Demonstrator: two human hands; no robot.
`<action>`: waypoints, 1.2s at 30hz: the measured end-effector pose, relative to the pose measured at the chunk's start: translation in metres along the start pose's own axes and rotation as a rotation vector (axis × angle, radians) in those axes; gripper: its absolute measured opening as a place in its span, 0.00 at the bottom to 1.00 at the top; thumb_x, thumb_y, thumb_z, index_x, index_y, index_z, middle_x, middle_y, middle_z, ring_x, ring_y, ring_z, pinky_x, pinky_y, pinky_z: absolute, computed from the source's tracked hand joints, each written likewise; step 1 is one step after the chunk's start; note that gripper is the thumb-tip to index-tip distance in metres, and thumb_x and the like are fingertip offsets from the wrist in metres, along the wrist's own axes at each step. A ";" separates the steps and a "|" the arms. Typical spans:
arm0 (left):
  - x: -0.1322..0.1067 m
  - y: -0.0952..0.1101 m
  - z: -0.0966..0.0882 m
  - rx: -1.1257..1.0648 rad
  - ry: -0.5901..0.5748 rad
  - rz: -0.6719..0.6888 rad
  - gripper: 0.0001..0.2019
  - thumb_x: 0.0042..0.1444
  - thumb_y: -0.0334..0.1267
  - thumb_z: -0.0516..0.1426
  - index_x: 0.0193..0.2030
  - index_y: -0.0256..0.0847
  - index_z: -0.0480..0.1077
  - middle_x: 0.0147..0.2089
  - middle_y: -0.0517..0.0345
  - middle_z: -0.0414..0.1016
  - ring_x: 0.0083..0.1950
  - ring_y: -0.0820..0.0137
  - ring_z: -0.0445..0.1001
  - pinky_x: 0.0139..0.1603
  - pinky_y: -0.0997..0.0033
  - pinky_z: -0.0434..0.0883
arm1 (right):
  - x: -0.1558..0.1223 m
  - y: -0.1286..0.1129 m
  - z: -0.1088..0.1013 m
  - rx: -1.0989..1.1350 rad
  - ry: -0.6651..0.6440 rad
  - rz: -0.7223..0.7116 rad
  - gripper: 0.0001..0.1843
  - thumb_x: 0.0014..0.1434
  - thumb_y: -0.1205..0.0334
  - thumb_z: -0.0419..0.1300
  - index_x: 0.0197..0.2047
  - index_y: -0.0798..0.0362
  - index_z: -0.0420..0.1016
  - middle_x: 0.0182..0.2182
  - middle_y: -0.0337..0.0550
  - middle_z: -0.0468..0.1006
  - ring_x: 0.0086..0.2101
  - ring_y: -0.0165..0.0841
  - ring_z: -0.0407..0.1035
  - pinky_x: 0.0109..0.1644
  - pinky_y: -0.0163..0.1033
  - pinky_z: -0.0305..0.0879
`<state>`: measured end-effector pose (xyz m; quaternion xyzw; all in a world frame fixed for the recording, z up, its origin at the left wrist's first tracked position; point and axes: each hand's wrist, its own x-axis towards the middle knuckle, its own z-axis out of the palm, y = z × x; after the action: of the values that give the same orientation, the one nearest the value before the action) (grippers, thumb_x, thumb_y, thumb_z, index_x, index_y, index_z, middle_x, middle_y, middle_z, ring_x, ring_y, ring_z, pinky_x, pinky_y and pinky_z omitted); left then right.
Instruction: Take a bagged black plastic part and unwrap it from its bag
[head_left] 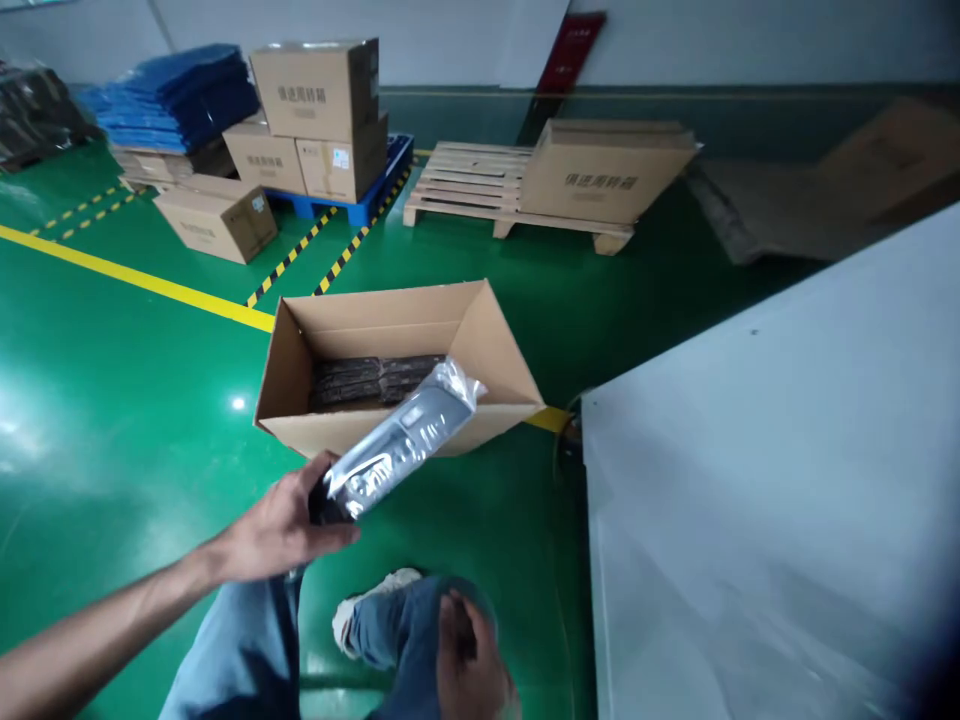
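Observation:
My left hand [281,525] is closed around the near end of a long dark part in clear plastic wrap [405,440]. The part points up and to the right, its far end overlapping the near wall of an open cardboard box [390,310] in view. Inside that box lie several dark wrapped pieces [349,380] in two rows. Down by my right knee, my right hand [476,660] hangs with loosely curled fingers, thumb apart from them. I see nothing held in it, though the palm is partly hidden.
A large white panel [750,450] rises close on the right. Beyond the box stand a wooden pallet [472,180] with a carton [607,170], a blue pallet [364,205] with stacked cartons [315,95], and a stack of blue sheets [172,100]. Yellow lines [150,280] mark the green floor.

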<state>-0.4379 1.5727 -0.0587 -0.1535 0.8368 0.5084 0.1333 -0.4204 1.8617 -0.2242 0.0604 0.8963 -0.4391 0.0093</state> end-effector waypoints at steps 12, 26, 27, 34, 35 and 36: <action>-0.151 -0.053 0.080 -0.312 -0.188 -0.137 0.30 0.55 0.56 0.68 0.58 0.43 0.68 0.54 0.53 0.78 0.52 0.60 0.74 0.55 0.63 0.72 | -0.065 -0.137 -0.029 0.659 -0.112 0.008 0.31 0.65 0.47 0.66 0.66 0.50 0.70 0.48 0.52 0.85 0.43 0.40 0.82 0.45 0.46 0.82; -0.158 -0.028 0.070 -1.049 -0.155 -0.409 0.43 0.47 0.83 0.55 0.37 0.38 0.78 0.29 0.47 0.80 0.27 0.63 0.77 0.26 0.68 0.72 | -0.107 -0.145 -0.055 0.438 0.031 -0.211 0.20 0.68 0.55 0.65 0.61 0.49 0.74 0.47 0.48 0.82 0.42 0.36 0.80 0.45 0.42 0.79; -0.154 -0.026 0.067 -1.061 -0.131 -0.398 0.44 0.49 0.84 0.53 0.37 0.38 0.78 0.28 0.47 0.79 0.27 0.63 0.77 0.26 0.67 0.72 | -0.114 -0.146 -0.055 0.396 -0.015 -0.265 0.18 0.67 0.57 0.66 0.58 0.49 0.75 0.45 0.46 0.82 0.41 0.35 0.79 0.46 0.42 0.79; -0.144 -0.019 0.062 -1.138 0.115 -0.196 0.41 0.57 0.79 0.52 0.40 0.36 0.78 0.30 0.49 0.79 0.28 0.66 0.76 0.28 0.68 0.73 | -0.158 -0.155 -0.049 0.198 -0.211 -0.586 0.13 0.64 0.56 0.69 0.49 0.49 0.75 0.39 0.45 0.79 0.38 0.38 0.77 0.44 0.45 0.78; -0.144 -0.019 0.064 -1.134 0.148 -0.179 0.41 0.57 0.79 0.52 0.41 0.36 0.78 0.32 0.49 0.80 0.29 0.65 0.76 0.29 0.67 0.74 | -0.160 -0.156 -0.047 0.189 -0.208 -0.593 0.13 0.64 0.56 0.69 0.49 0.49 0.75 0.39 0.45 0.79 0.39 0.39 0.77 0.45 0.45 0.79; -0.144 -0.019 0.065 -1.112 0.189 -0.172 0.41 0.57 0.79 0.52 0.42 0.36 0.78 0.34 0.49 0.81 0.30 0.65 0.77 0.31 0.66 0.75 | -0.161 -0.158 -0.046 0.181 -0.198 -0.593 0.13 0.64 0.56 0.69 0.49 0.49 0.75 0.39 0.45 0.79 0.40 0.39 0.77 0.45 0.46 0.78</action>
<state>-0.2934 1.6402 -0.0489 -0.3129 0.4362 0.8437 -0.0020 -0.2776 1.7857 -0.0610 -0.2455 0.8271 -0.5043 -0.0374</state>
